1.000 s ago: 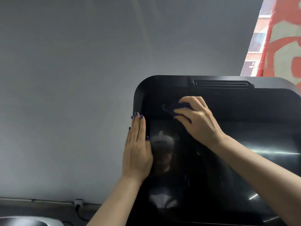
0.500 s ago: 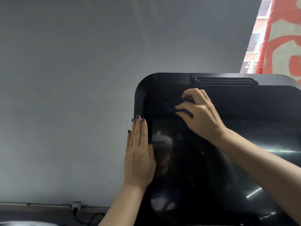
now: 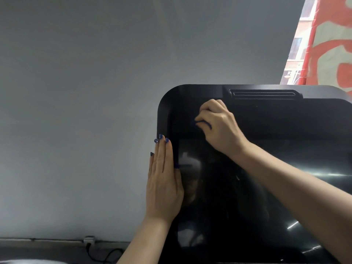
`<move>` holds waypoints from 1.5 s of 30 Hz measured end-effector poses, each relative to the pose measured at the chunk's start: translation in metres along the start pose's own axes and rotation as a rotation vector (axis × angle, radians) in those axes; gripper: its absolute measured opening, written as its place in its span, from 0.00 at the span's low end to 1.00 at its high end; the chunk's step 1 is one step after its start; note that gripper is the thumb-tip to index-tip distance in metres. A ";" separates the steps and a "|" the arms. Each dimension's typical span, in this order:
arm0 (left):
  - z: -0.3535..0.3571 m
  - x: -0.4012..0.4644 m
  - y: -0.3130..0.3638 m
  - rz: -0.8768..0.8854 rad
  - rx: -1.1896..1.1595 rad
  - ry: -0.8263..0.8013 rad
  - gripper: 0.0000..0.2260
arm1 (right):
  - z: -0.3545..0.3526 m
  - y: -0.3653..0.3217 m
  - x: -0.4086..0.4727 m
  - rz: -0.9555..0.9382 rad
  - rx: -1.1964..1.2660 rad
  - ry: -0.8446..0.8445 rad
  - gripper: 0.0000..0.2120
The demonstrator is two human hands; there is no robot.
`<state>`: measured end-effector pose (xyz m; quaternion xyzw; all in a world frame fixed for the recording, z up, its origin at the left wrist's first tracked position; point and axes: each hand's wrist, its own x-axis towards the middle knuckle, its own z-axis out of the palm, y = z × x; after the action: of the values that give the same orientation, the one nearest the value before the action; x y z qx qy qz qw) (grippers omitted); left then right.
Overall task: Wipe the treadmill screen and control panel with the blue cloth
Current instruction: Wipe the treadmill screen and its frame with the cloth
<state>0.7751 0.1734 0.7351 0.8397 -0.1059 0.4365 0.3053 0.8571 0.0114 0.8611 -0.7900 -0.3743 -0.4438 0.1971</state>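
Observation:
The black treadmill console (image 3: 285, 119) fills the lower right, with its glossy dark screen (image 3: 257, 197) reflecting light. My right hand (image 3: 219, 124) grips a bunched dark blue cloth (image 3: 203, 123) against the upper left part of the panel, just below a slotted vent (image 3: 263, 93). Only a small fold of the cloth shows under the curled fingers. My left hand (image 3: 164, 180) lies flat with straight fingers along the console's left edge, touching the frame.
A plain grey wall (image 3: 85, 111) stands behind the console. A cable and wall socket (image 3: 89, 241) sit low on the wall at the bottom. A red and white banner (image 3: 331, 54) and a window show at the top right.
My right hand has slid the cloth upward and slightly left on the panel, closer to the vent. The left hand has stayed on the console's left edge.

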 end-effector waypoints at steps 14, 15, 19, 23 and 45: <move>-0.002 0.001 0.002 -0.014 -0.035 -0.013 0.26 | 0.001 -0.005 0.005 -0.064 0.032 -0.148 0.07; -0.002 0.001 0.002 -0.011 -0.034 -0.016 0.26 | -0.005 0.000 0.003 -0.077 0.038 -0.164 0.05; -0.002 0.000 0.001 -0.018 -0.044 -0.020 0.26 | -0.005 0.002 0.004 -0.019 0.024 -0.069 0.03; -0.003 0.000 0.001 -0.024 -0.045 -0.030 0.26 | 0.018 -0.020 0.017 -0.053 0.054 -0.096 0.02; -0.002 0.000 0.002 -0.024 -0.040 -0.030 0.26 | 0.022 -0.026 0.017 -0.087 0.077 -0.140 0.01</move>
<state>0.7731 0.1731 0.7369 0.8410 -0.1094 0.4178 0.3257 0.8551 0.0490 0.8632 -0.7939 -0.4378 -0.3810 0.1812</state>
